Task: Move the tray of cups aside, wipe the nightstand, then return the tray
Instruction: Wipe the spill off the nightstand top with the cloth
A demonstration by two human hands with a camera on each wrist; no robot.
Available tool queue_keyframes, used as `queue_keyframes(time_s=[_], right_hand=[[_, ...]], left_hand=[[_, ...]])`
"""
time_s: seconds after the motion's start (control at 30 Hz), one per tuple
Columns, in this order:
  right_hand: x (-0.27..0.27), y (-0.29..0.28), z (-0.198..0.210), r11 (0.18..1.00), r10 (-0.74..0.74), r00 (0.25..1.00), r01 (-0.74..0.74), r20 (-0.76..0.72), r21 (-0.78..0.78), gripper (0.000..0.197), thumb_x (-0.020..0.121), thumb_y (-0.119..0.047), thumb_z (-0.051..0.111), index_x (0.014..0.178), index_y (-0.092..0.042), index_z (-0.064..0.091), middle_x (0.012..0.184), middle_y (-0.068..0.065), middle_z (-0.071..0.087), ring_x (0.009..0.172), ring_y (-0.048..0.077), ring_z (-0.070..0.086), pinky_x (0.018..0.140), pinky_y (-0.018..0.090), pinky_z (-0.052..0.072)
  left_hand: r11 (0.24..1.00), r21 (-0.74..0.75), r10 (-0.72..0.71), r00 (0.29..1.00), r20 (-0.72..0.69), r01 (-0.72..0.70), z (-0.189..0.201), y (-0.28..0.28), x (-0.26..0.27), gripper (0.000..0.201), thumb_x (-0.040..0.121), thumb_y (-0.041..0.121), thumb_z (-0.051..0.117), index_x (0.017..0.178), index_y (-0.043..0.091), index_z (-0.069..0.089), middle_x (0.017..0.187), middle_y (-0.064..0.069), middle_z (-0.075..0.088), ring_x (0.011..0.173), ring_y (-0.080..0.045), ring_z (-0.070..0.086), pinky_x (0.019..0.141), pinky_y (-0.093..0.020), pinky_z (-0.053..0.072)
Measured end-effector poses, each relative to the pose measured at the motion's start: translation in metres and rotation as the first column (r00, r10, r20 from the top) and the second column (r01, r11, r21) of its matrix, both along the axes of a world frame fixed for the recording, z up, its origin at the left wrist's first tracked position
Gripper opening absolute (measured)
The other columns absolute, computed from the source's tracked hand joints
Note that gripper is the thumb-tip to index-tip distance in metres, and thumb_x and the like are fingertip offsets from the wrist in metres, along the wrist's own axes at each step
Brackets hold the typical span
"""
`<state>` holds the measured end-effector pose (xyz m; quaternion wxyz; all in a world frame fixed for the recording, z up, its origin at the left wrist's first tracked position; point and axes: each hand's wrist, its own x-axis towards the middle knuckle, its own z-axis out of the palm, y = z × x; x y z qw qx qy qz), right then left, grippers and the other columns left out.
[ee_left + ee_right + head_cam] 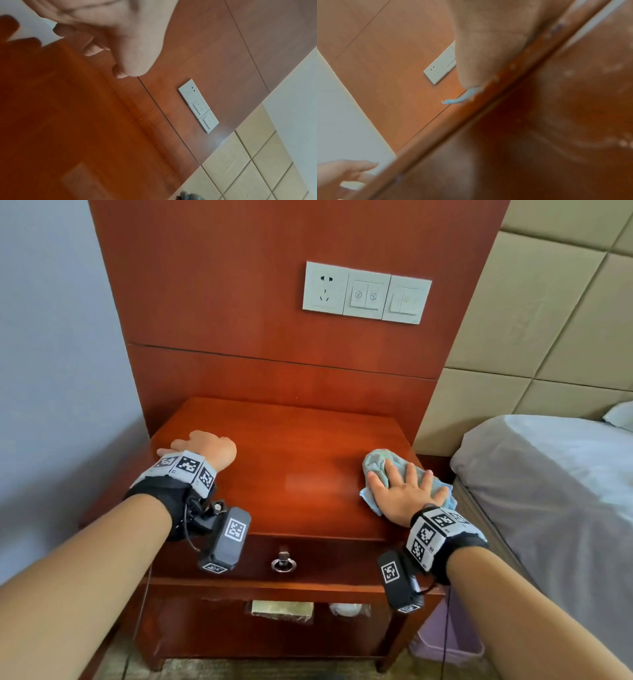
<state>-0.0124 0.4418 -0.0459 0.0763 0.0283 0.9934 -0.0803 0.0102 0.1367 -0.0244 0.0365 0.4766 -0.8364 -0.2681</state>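
Tray gone from nightstand (281,446); wiping underway. Right hand (406,494) pressed blue cloth (380,463), fingers spread flat. Left hand (202,448) rested empty, relaxed. Tray return pending.

— What am I looking at on my feed?

— A glossy reddish-brown wooden nightstand (287,460) with a ring-pull drawer, standing against the matching wall panel.

— And the cloth?

— A crumpled light-blue microfibre cloth (380,465) lies flat near the top's right edge — partly covered. I can't see any tray of cups.
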Motion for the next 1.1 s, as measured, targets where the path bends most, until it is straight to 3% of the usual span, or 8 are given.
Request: queue_keyframes(time_s=[0.2, 0.33, 0.53, 0.67, 0.83, 0.97, 1.03, 1.1], right_hand=[[0.010, -0.024, 0.006, 1.000, 0.002, 1.000, -0.003, 0.014, 0.024, 0.072, 0.085, -0.073, 0.011, 0.150, -0.048, -0.003, 0.164, -0.002, -0.003, 0.148, 0.039, -0.011, 0.112, 0.065, -0.008], [0.035, -0.095, 0.005, 0.972, 0.231, 0.973, -0.231, -0.006, -0.032, 0.070, 0.086, -0.071, 0.010, 0.150, -0.047, -0.004, 0.164, -0.001, -0.007, 0.147, 0.040, -0.015, 0.112, 0.064, -0.012], [0.073, -0.216, -0.001, 0.824, 0.565, 0.825, -0.565, -0.023, -0.033, 0.069, 0.089, -0.070, 0.009, 0.151, -0.044, -0.004, 0.164, 0.001, -0.006, 0.147, 0.041, -0.017, 0.111, 0.065, -0.013], [0.081, -0.254, 0.001, 0.784, 0.620, 0.785, -0.620, -0.008, -0.033, 0.068, 0.089, -0.069, 0.011, 0.151, -0.045, -0.003, 0.164, 0.000, -0.006, 0.147, 0.040, -0.016, 0.111, 0.064, -0.013], [0.096, -0.291, 0.000, 0.733, 0.680, 0.733, -0.680, -0.004, -0.030, 0.066, 0.091, -0.067, 0.012, 0.152, -0.045, -0.001, 0.164, 0.000, -0.007, 0.147, 0.040, -0.016, 0.111, 0.064, -0.014], [0.101, -0.312, -0.003, 0.694, 0.719, 0.695, -0.719, -0.011, -0.037, 0.064, 0.092, -0.067, 0.013, 0.151, -0.046, 0.000, 0.164, 0.000, -0.005, 0.147, 0.039, -0.017, 0.111, 0.063, -0.015], [0.096, -0.317, 0.000, 0.698, 0.716, 0.698, -0.715, 0.016, -0.052, 0.064, 0.091, -0.068, 0.013, 0.151, -0.047, 0.000, 0.164, 0.001, -0.007, 0.147, 0.039, -0.018, 0.110, 0.062, -0.018], [0.090, -0.321, 0.003, 0.708, 0.706, 0.705, -0.702, 0.066, -0.074, 0.064, 0.091, -0.068, 0.014, 0.151, -0.047, -0.001, 0.164, 0.001, -0.010, 0.146, 0.038, -0.022, 0.109, 0.062, -0.020]], left_hand=[[1.000, -0.003, -0.004, 0.997, -0.074, 0.004, 0.014, -0.056, 0.032, 0.046, 0.097, 0.027, 0.040, 0.126, -0.007, 0.053, 0.129, -0.026, 0.055, 0.118, -0.041, 0.054, 0.093, -0.041, 0.043], [0.991, 0.033, -0.127, 0.988, -0.084, 0.130, 0.013, -0.082, 0.058, 0.042, 0.100, 0.017, 0.038, 0.125, -0.012, 0.055, 0.131, -0.028, 0.055, 0.123, -0.042, 0.052, 0.098, -0.042, 0.042], [0.983, 0.065, -0.163, 0.981, -0.110, 0.170, 0.014, -0.084, 0.097, 0.049, 0.102, 0.025, 0.034, 0.128, -0.013, 0.050, 0.132, -0.027, 0.053, 0.120, -0.041, 0.052, 0.093, -0.036, 0.041], [0.963, 0.247, -0.068, 0.981, -0.179, 0.111, 0.008, -0.113, 0.125, 0.028, 0.101, 0.023, 0.037, 0.095, 0.000, 0.052, 0.104, -0.019, 0.049, 0.093, -0.030, 0.050, 0.079, -0.034, 0.039], [0.925, 0.377, 0.026, 0.978, -0.206, 0.055, 0.008, -0.129, 0.143, 0.031, 0.102, 0.027, 0.036, 0.121, 0.004, 0.045, 0.105, -0.016, 0.050, 0.093, -0.030, 0.054, 0.081, -0.039, 0.044], [0.939, 0.343, 0.059, 0.974, -0.219, 0.020, 0.006, -0.131, 0.137, 0.030, 0.100, 0.021, 0.040, 0.072, 0.010, 0.045, 0.081, -0.012, 0.053, 0.072, -0.026, 0.054, 0.066, -0.033, 0.048], [0.944, 0.330, 0.058, 0.969, -0.239, 0.025, 0.006, -0.130, 0.132, 0.033, 0.100, 0.019, 0.041, 0.067, 0.014, 0.043, 0.078, -0.009, 0.052, 0.065, -0.023, 0.053, 0.065, -0.031, 0.050], [0.947, 0.319, 0.032, 0.974, -0.222, 0.042, 0.010, -0.127, 0.127, 0.032, 0.099, 0.015, 0.041, 0.068, 0.011, 0.046, 0.091, -0.019, 0.060, 0.081, -0.033, 0.062, 0.079, -0.040, 0.054]])
